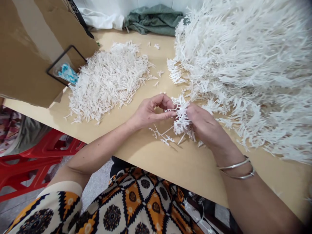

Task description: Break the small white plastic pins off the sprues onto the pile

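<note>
A spiky white branched bunch (182, 115) is held between my two hands above the tan table (156, 169). My left hand (156, 110) pinches the left edge of the bunch with thumb and fingertips. My right hand (203, 125), with silver bangles at the wrist, is wrapped round the bunch's right side; its fingertips are mostly hidden. Thin white stems (165, 138) show just below the bunch. To the left lies a pile of small white sprigs (109, 78). A much larger heap of white branched pieces (243, 65) fills the right side.
A cardboard box (31, 55) stands at the left, beside a black wire frame (55, 61) and a blue-and-white packet (67, 74). Green cloth (153, 19) and white cloth (102, 19) lie at the back. Red stools (29, 165) stand below the table's left edge.
</note>
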